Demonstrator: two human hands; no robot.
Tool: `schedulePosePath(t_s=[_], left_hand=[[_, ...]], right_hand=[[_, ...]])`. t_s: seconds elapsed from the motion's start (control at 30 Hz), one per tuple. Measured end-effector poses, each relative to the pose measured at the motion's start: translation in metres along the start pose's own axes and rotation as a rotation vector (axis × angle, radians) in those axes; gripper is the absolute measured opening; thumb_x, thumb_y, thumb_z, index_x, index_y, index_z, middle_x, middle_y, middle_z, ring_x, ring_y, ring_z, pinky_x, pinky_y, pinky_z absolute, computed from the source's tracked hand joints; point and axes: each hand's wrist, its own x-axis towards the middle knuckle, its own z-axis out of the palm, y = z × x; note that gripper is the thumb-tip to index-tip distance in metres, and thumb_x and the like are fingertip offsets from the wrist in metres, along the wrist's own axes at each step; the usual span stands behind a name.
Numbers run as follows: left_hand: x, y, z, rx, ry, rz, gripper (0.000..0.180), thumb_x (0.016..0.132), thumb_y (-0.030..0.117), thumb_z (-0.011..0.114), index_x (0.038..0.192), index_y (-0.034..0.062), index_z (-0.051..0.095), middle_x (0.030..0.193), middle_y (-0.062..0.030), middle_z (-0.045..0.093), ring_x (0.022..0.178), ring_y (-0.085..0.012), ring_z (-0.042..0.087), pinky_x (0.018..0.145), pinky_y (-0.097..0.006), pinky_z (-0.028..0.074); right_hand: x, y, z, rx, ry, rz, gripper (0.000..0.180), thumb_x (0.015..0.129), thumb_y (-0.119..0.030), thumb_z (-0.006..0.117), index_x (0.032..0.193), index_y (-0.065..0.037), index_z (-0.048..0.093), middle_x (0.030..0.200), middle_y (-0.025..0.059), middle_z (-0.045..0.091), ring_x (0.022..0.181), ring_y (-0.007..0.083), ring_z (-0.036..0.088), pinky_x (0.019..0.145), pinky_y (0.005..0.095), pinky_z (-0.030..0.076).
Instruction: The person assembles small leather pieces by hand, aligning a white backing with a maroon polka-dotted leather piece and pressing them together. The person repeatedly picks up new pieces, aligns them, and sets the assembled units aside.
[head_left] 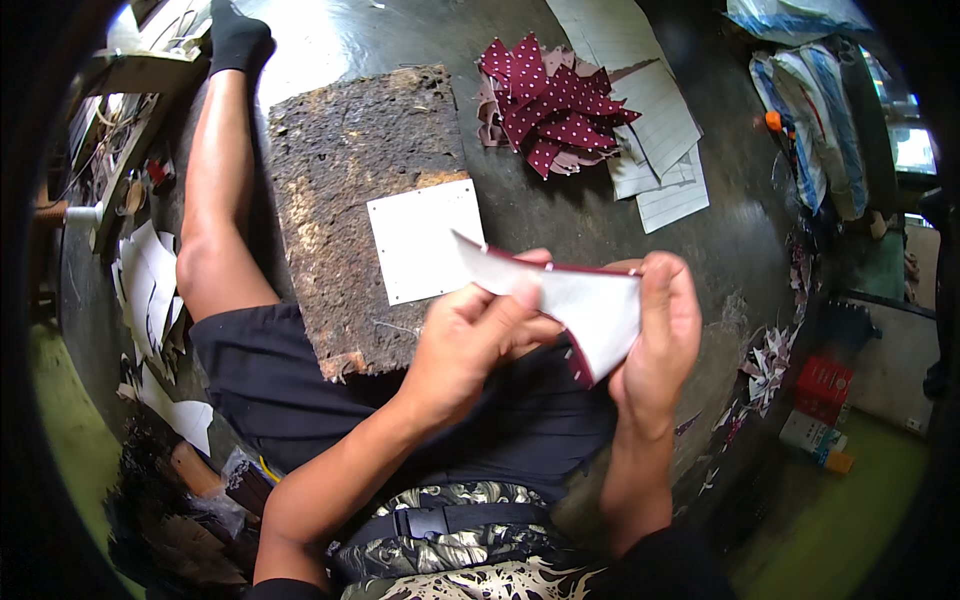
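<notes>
A red rectangular cardboard box point(823, 388) stands on the floor at the lower right, well apart from the dark cork slab point(365, 215). Touching its lower side lies a white flat carton point(806, 433), and just beyond that a small orange-yellow pack point(838, 461). No screens or signs can be made out.

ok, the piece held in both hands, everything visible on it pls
The folded piece is a pale grey-white sheet, looks like stiff fabric or paper, with a dark red dotted edge showing along its top and lower fold. It is held above the lap, pinched between the left hand and the right hand, pointed corner toward the left.
</notes>
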Motion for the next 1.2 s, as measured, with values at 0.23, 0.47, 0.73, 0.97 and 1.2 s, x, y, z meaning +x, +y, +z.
schedulePosePath(t_s=[0.23,0.47,0.73,0.97,1.2], left_hand=[[-0.028,-0.007,-0.031,-0.235,0.117,0.179,0.052,0.123,0.045,0.057,0.147,0.0006,0.068,0.134,-0.0171,0.080,0.115,-0.0239,0.083,0.092,-0.040,0.072],[-0.035,-0.011,-0.047,-0.238,0.125,0.180,0.053,0.124,0.048,0.052,0.143,0.0009,0.068,0.132,-0.0176,0.081,0.115,-0.0256,0.083,0.090,-0.041,0.073],[-0.032,-0.017,-0.049,-0.115,0.218,0.298,0.025,0.109,0.013,0.082,0.130,0.0026,0.073,0.118,-0.0113,0.084,0.103,-0.0193,0.081,0.091,-0.036,0.067],[-0.036,-0.001,-0.055,-0.158,0.178,0.227,0.040,0.113,0.017,0.078,0.146,-0.0016,0.066,0.131,-0.0174,0.081,0.121,-0.0269,0.080,0.102,-0.041,0.068],[-0.121,0.032,-0.125,0.109,0.145,0.096,0.034,0.117,0.014,0.069,0.145,-0.0055,0.069,0.131,-0.0203,0.081,0.118,-0.0317,0.083,0.099,-0.043,0.070]], right_hand=[[-0.063,0.004,0.017,0.262,-0.077,0.187,0.026,0.123,-0.030,0.062,0.117,-0.004,0.062,0.099,0.0035,0.075,0.088,0.0058,0.069,0.080,0.0239,0.057],[-0.074,0.011,0.021,0.183,-0.109,0.105,0.023,0.124,-0.027,0.062,0.115,-0.005,0.061,0.098,-0.0025,0.066,0.087,0.0023,0.057,0.081,0.0211,0.050],[-0.083,0.014,0.020,0.207,-0.188,0.097,0.029,0.121,-0.030,0.068,0.123,-0.002,0.063,0.107,-0.0008,0.067,0.097,0.0044,0.059,0.090,0.0212,0.049],[-0.050,0.009,0.016,-0.040,-0.144,0.042,0.028,0.111,-0.012,0.081,0.131,0.004,0.072,0.116,0.0065,0.077,0.102,0.0098,0.071,0.088,0.0244,0.058],[0.153,-0.014,-0.008,-0.384,0.293,-0.670,0.033,0.115,-0.017,0.077,0.139,0.006,0.078,0.130,0.0103,0.080,0.113,0.0154,0.074,0.102,0.0309,0.059]])
